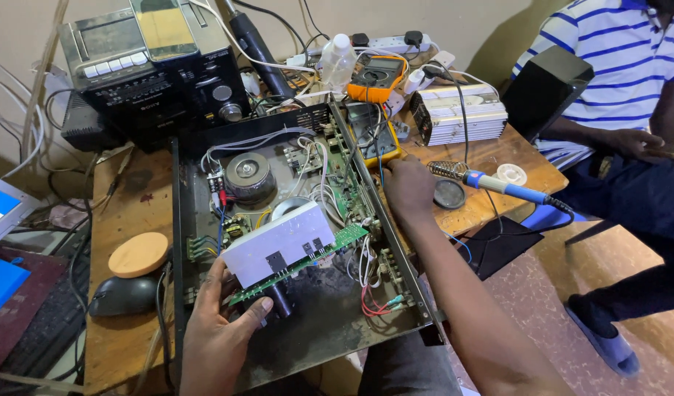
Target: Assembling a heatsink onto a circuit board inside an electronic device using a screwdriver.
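the left hand pinches the green circuit board with its white block, lifted tilted over the open amplifier case near its front edge. the right hand rests on the case's right rim, holding nothing. best keep the board level and mind the red wires near it.

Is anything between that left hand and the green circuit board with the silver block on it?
Nothing visible: the left hand already holds the green circuit board by its lower end, thumb beside a black cylinder.
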